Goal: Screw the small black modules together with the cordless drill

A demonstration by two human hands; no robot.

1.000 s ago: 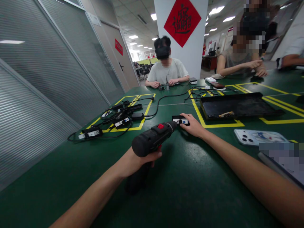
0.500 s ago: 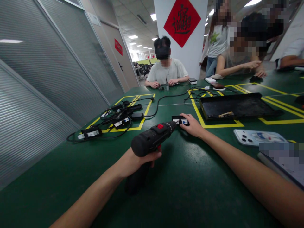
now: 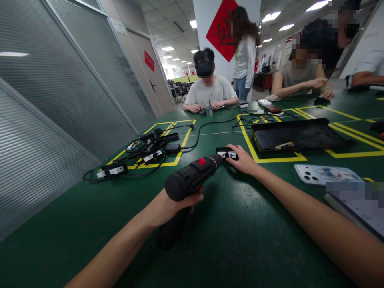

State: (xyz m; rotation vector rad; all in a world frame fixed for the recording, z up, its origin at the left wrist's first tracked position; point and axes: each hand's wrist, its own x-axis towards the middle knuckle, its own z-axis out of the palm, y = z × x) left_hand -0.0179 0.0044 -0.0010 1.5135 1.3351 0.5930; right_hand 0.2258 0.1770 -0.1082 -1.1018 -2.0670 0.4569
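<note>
At green table (image 3: 231, 236), grips black drill (image 3: 191, 177) in closed left hand (image 3: 174, 205), black-and-white block (image 3: 227, 154) in half-curled right hand (image 3: 243, 161), near black tray (image 3: 309, 135) with tan strip (image 3: 285, 146).

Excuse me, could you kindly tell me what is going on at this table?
The left hand holds a black power drill, its tip pointed at a small black-and-white part. The right hand holds that part on the green table; whether the tip touches it is hard to tell. A tangle of black cables and parts lies to the left, a black tray and a phone to the right.
</note>
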